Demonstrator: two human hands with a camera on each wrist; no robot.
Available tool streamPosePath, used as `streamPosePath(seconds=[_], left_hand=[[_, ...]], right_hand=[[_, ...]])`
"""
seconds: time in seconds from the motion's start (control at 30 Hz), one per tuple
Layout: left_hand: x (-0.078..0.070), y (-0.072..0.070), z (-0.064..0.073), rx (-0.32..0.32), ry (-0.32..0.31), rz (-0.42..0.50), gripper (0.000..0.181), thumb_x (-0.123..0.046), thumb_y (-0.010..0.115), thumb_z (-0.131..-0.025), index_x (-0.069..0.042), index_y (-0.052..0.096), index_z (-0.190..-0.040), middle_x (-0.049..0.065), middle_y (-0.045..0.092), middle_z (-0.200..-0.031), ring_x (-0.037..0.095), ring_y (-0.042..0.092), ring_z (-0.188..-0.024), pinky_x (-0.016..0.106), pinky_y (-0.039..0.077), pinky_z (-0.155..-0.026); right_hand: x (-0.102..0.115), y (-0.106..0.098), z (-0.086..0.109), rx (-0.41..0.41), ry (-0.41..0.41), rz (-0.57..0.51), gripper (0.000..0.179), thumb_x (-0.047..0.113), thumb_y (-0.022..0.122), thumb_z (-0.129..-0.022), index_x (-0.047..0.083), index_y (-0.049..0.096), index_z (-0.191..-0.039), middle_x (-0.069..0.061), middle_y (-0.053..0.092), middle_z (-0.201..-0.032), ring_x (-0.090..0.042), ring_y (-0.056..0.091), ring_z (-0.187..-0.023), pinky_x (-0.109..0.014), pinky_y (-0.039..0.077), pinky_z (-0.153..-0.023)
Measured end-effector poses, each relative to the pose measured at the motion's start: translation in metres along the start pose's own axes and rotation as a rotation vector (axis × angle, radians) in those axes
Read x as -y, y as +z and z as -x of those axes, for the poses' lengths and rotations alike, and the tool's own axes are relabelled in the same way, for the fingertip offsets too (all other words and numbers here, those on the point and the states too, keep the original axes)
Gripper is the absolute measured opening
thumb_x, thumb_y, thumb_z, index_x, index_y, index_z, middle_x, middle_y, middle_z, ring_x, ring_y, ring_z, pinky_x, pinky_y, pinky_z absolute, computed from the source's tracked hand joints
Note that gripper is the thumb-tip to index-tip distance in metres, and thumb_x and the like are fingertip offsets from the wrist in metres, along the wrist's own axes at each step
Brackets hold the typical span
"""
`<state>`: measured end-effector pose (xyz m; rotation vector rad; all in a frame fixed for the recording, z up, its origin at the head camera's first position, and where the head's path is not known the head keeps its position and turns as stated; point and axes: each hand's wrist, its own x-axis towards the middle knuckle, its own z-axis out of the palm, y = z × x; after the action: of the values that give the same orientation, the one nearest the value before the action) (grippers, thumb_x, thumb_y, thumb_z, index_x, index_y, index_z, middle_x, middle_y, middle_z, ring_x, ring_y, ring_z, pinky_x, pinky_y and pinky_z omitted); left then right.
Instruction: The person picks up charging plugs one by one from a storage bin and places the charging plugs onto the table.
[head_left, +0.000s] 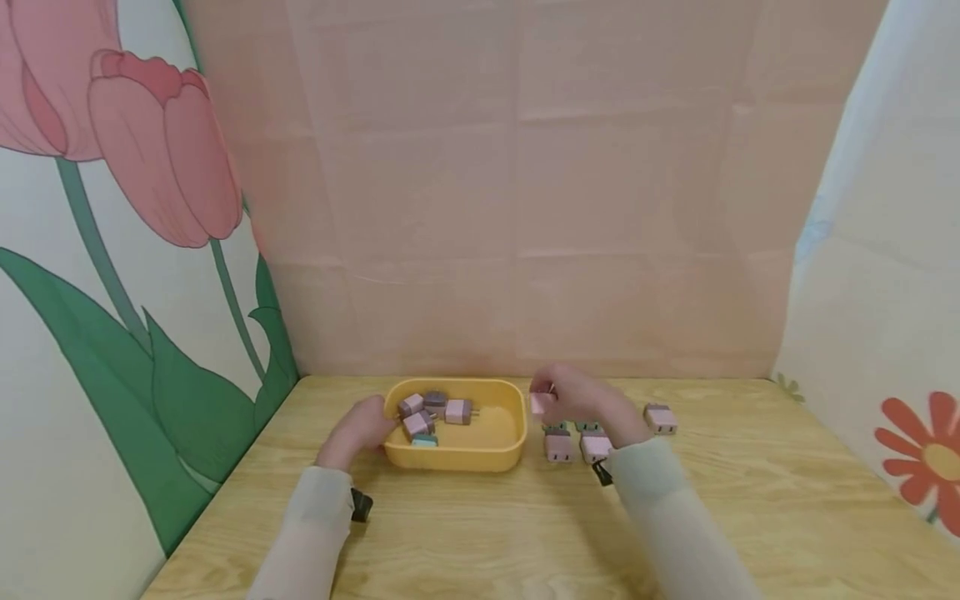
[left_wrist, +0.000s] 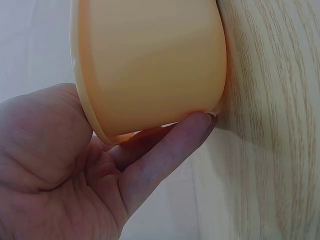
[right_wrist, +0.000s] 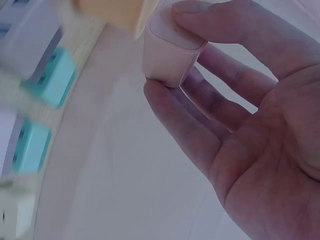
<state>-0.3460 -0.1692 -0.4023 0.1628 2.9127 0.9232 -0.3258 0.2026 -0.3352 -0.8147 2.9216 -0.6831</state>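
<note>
A yellow plastic tub (head_left: 453,458) stands on the table with several pink-and-purple charger plugs (head_left: 458,411) and a teal one (head_left: 424,440) inside. At its left end my left hand (head_left: 367,423) holds the tub, fingers (left_wrist: 165,157) along the outer wall (left_wrist: 155,65) and thumb hidden behind the rim. Just beyond the right rim, my right hand (head_left: 577,392) pinches a pink charger plug (right_wrist: 170,55) between thumb and fingertips, raised above the table. Its prongs are not visible.
To the tub's right, below my right hand, stand several pink plugs (head_left: 558,447) and teal plugs (right_wrist: 56,80). Another pink plug (head_left: 660,418) sits farther right. A pinkish backdrop (head_left: 525,208) rises behind the wooden table (head_left: 480,533), with flower-printed sheets on both sides.
</note>
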Motion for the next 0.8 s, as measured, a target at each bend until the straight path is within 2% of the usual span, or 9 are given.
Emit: streamPosePath(seconds=[0.03,0.1,0.27,0.4,0.53,0.8], left_hand=[[0.0,0.0,0.0,0.005,-0.003,0.002,0.023,-0.009,0.057,-0.103,0.007,0.064,-0.118,0.012,0.069,-0.09,0.018,0.066,-0.07,0.025,0.051,-0.061],[0.001,0.0,-0.001,0.014,-0.008,0.006,0.025,-0.009,0.057,-0.103,0.008,0.064,-0.121,0.012,0.068,-0.091,0.019,0.066,-0.072,0.025,0.051,-0.062],[-0.001,-0.001,-0.001,0.02,-0.022,-0.001,0.031,-0.01,0.056,-0.103,0.01,0.062,-0.127,0.013,0.068,-0.094,0.018,0.065,-0.072,0.024,0.05,-0.062],[-0.001,-0.001,0.0,0.018,-0.022,0.0,0.031,-0.009,0.057,-0.103,0.011,0.062,-0.126,0.013,0.068,-0.094,0.018,0.065,-0.073,0.024,0.05,-0.062],[-0.001,0.0,0.0,0.016,-0.028,0.012,0.029,-0.009,0.057,-0.104,0.01,0.063,-0.125,0.014,0.068,-0.094,0.02,0.066,-0.073,0.026,0.05,-0.062],[-0.001,0.001,-0.003,0.007,-0.042,0.003,0.03,-0.009,0.057,-0.103,0.01,0.063,-0.126,0.014,0.069,-0.095,0.02,0.066,-0.074,0.026,0.051,-0.063]], right_hand=[[0.003,-0.001,-0.001,0.008,0.034,0.022,0.025,-0.003,0.079,-0.086,0.0,0.073,-0.11,-0.013,0.069,-0.099,-0.022,0.059,-0.088,-0.036,0.053,-0.075],[-0.007,-0.001,0.001,0.004,0.067,0.058,0.026,-0.006,0.08,-0.083,-0.001,0.073,-0.107,-0.013,0.068,-0.097,-0.024,0.058,-0.085,-0.037,0.053,-0.072],[-0.03,-0.01,0.021,0.004,0.023,0.002,0.031,0.0,0.082,-0.084,0.002,0.074,-0.114,-0.01,0.071,-0.105,-0.022,0.061,-0.092,-0.037,0.055,-0.079],[-0.042,-0.014,0.029,0.012,0.059,-0.022,0.038,-0.003,0.083,-0.079,0.001,0.073,-0.115,-0.01,0.071,-0.106,-0.023,0.062,-0.095,-0.038,0.056,-0.081],[-0.055,-0.018,0.04,0.019,0.065,-0.029,0.042,-0.002,0.085,-0.078,-0.002,0.072,-0.118,-0.012,0.071,-0.109,-0.024,0.062,-0.098,-0.038,0.056,-0.083],[-0.087,-0.028,0.058,0.046,0.091,-0.03,0.037,-0.003,0.083,-0.081,-0.001,0.072,-0.116,-0.011,0.069,-0.106,-0.023,0.059,-0.093,-0.034,0.053,-0.076]])
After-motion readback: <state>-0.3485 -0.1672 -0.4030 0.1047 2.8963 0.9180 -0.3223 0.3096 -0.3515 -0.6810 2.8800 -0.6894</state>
